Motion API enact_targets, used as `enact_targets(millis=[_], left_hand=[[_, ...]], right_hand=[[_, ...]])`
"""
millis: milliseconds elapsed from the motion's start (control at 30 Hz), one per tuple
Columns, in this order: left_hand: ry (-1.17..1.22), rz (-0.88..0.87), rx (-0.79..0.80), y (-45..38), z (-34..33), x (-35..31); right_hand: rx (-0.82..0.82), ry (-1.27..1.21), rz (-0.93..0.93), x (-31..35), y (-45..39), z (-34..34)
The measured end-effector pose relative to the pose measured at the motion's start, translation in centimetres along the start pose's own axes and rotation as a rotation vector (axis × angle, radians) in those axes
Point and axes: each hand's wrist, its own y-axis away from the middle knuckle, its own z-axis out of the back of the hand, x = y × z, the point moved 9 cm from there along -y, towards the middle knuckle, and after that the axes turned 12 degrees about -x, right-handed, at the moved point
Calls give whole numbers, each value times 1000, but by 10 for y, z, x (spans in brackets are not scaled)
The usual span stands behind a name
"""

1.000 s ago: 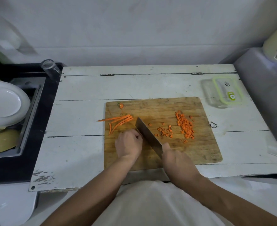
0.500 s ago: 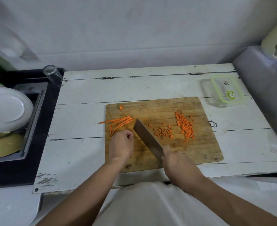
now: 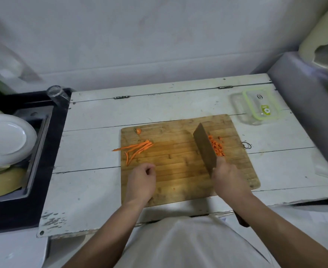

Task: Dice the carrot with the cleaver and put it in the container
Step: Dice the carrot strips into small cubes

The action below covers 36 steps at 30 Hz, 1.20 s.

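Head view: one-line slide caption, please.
Right hand sets cleaver against diced carrot; carrot strips wait.

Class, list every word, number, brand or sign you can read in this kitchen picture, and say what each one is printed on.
"10" (or "01", seen sideways): on the green sticker on the container lid.
Small oval mark on the same lid: a logo, too blurred to read.
Nothing else in view carries legible text.
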Motion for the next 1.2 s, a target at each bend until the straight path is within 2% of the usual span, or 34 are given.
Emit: enact_targets(millis=[67, 167, 300, 400, 500, 600, 667, 867, 933, 1033, 1100, 1167, 1200], left_hand=[[40, -24, 31, 2, -5, -10], [110, -67, 26, 4, -4, -26], [363, -102, -206, -6, 27, -47], [487, -141, -299, -4, 44, -69], [378, -403, -101, 14, 17, -111], [-28, -786, 239, 50, -54, -139], [-229, -943, 357, 68, -95, -141], [-366, -871, 415, 40, -137, -159], [-329, -823, 402, 29, -134, -163], [-156, -823, 291, 29, -117, -172], [-150, -912, 409, 45, -122, -177], [-284, -1045, 588, 68, -141, -177], [-334, -1067, 626, 70, -149, -176]], right_hand=[[11, -35, -23, -3, -3, 6], [-23, -86, 49, -2, -1, 21], [-240, 151, 343, -1, 11, 51], [-287, 292, 531, -7, 15, 57], [-324, 318, 608, -21, 15, 55], [-347, 309, 653, -26, 16, 49], [-349, 294, 696, -24, 17, 44], [-351, 263, 763, -25, 13, 32], [-346, 252, 746, -27, 9, 32], [-330, 252, 730, -31, 7, 29], [-324, 249, 733, -33, 7, 27], [-310, 236, 754, -32, 9, 22], [-298, 240, 764, -30, 11, 20]])
